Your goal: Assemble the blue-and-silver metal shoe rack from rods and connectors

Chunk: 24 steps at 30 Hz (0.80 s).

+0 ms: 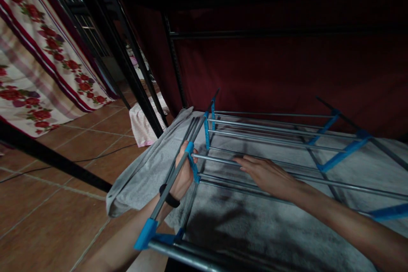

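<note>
A shoe rack of grey metal tubes (353,187) and blue plastic connectors (342,155) lies across the grey cloth. My left hand (184,170), with a black band on its wrist, is closed around the rack's left side, at a blue connector (190,148) where a long tube meets the side poles. Part of its fingers is hidden behind the poles. My right hand (264,174) rests flat over the same long tube, further right, with its fingers stretched towards the left. Near my left forearm is another blue connector (146,233) at the rack's front corner.
Grey towelling cloth (137,191) lies under the rack. A black metal frame (127,68) stands around it, with a dark red cloth (287,72) behind. To the left are a floral curtain (47,51), a striped cloth (143,123), and a cable (92,159) on the tiled floor.
</note>
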Tool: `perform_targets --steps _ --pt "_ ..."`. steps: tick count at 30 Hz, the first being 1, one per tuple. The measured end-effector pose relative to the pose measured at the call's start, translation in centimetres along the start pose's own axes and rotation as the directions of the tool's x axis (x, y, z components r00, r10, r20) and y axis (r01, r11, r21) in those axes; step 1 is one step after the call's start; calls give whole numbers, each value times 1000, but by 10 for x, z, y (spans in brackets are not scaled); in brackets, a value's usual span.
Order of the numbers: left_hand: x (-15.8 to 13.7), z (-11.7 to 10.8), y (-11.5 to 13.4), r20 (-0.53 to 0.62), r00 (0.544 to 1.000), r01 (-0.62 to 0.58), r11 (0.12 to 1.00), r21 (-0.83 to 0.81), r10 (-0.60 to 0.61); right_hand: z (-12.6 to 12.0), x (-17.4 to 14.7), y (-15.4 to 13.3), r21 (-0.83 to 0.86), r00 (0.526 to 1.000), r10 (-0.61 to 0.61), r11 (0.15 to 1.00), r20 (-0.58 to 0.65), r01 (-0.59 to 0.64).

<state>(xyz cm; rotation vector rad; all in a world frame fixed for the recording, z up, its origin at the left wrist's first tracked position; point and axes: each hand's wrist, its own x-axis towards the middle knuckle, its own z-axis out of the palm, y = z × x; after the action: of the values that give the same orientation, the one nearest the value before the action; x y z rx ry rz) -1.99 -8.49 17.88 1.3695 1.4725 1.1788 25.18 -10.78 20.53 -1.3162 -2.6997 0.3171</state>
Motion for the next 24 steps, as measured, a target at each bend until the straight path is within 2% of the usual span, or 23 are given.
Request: perform_targets --steps 6,11,15,24 --pt "-3 -1 -1 53 998 32 999 19 -33 1 -2 0 3 1000 3 1000 -7 -3" --pt "0 7 -7 -166 985 -3 964 -267 -42 0 -1 1 -40 1000 12 999 -4 -12" --pt "0 11 -6 -178 982 -23 907 -421 -58 0 0 0 -42 1000 15 999 17 -14" --pt "-4 8 1 -155 988 -52 906 -421 -16 2 0 3 -49 1000 -12 999 -23 10"
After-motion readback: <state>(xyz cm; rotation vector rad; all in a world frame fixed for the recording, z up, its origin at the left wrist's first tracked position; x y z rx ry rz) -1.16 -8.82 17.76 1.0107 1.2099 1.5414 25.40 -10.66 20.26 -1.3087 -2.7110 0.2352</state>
